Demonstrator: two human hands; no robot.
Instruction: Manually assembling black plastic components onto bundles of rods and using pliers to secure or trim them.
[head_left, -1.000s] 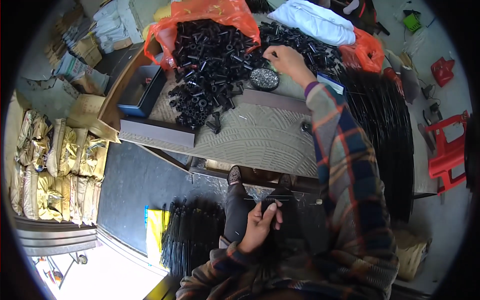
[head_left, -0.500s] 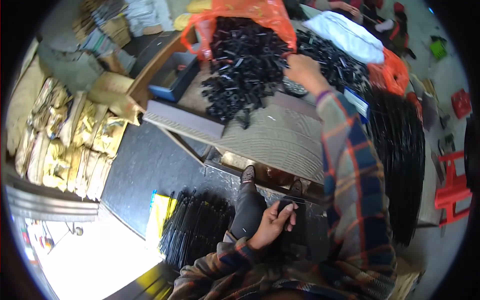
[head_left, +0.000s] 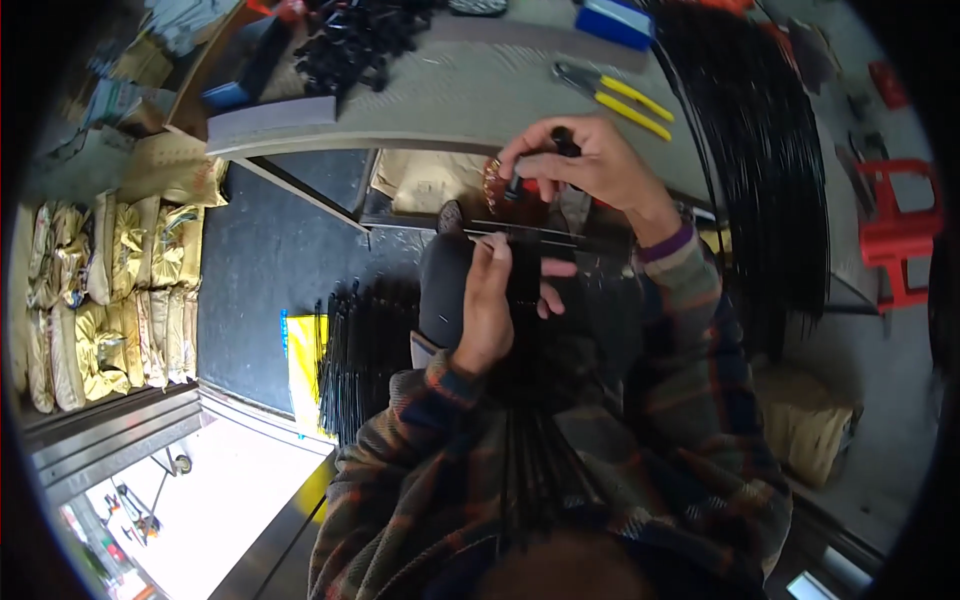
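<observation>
My right hand is raised over the near edge of the workbench. Between its thumb and fingers is a small black plastic piece; another dark piece shows in the curl of the fingers. Below and to the left, my left hand wraps round a dark bundle of thin black rods that runs toward my chest. Its fingertips come out on the bundle's right side. The upper part of the bundle is too dark to make out singly. A heap of black plastic pieces lies on the bench.
Yellow-handled pliers and a blue box lie on the bench. A long bundle of black rods hangs at the right, near a red stool. More black rods stand at my left. Packed sacks are stacked far left.
My right hand has come back from the heap toward my left hand, now with black pieces in it. The view has tilted down, and the pliers have come into sight.
</observation>
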